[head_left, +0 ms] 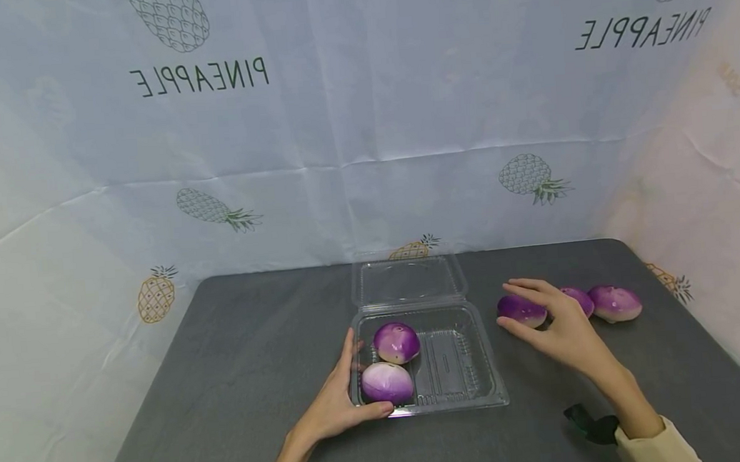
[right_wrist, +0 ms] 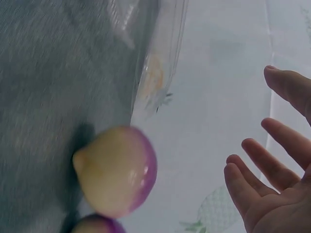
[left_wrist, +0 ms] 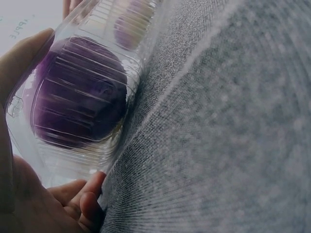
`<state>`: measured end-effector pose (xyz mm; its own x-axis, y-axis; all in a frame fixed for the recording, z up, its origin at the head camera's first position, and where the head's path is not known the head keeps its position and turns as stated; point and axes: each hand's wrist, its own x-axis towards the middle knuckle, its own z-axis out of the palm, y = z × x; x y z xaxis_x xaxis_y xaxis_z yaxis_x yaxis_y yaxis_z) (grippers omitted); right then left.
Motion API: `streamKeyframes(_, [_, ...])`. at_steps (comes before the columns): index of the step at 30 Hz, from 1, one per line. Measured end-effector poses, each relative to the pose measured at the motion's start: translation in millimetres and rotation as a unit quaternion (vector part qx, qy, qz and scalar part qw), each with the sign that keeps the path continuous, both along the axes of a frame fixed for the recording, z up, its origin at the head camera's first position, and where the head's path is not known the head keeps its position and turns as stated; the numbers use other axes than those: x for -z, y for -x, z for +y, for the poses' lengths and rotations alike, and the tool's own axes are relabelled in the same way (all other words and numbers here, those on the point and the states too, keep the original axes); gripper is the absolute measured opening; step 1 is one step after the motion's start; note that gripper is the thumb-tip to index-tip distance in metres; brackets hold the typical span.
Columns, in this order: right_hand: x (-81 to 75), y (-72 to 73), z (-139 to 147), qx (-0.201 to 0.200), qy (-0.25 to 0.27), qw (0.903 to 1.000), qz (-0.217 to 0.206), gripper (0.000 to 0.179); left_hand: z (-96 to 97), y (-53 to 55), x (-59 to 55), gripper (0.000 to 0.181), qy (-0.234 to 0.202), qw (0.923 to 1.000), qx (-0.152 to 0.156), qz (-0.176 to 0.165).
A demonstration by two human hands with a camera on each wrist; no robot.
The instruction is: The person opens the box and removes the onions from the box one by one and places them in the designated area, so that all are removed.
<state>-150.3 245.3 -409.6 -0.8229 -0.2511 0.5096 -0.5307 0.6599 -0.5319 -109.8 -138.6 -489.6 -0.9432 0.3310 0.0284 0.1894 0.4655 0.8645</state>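
Note:
A clear plastic clamshell box (head_left: 446,361) lies on the table with its lid (head_left: 409,282) folded back. Two purple-and-white turnips (head_left: 396,342) sit along its left side, one behind the other. My left hand (head_left: 333,405) grips the box's front left corner, thumb over the front rim and fingers along the left wall. In the left wrist view a turnip (left_wrist: 80,92) shows through the ribbed wall beside my thumb. Over at the right, my right hand (head_left: 567,332) hovers by a turnip (head_left: 517,311), thumb and fingers spread apart and holding nothing.
Two more turnips (head_left: 616,303) lie behind my right hand, one partly hidden by it. The grey table (head_left: 257,360) ends at the back against a hanging cloth (head_left: 362,117) printed with pineapples. A dark strap (head_left: 593,426) is by my right wrist.

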Motion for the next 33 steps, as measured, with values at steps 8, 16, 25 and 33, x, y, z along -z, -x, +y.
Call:
streamKeyframes(8, [3.0,0.6,-26.3,-0.025,-0.007,0.9996,0.005,0.053,-1.1,-0.1,1.7,0.137,-0.002,1.0,-0.001,-0.004])
streamKeyframes(16, [10.0,1.9,-53.5,-0.061,-0.015,0.9979,-0.015,0.056,-0.8,-0.3,1.0,0.136,0.002,0.9999,-0.005,-0.01])
streamKeyframes(25, [22.8,2.6,-88.8,-0.122,-0.044,0.9906,-0.043,0.056,-0.9,0.8,1.2,0.136,-0.003,1.0,-0.002,-0.004])
streamKeyframes(33, [30.7,3.6,-112.2,-0.143,-0.09,0.9821,-0.084,0.063,-0.7,0.1,1.0,0.135,-0.006,0.9999,0.0,-0.009])
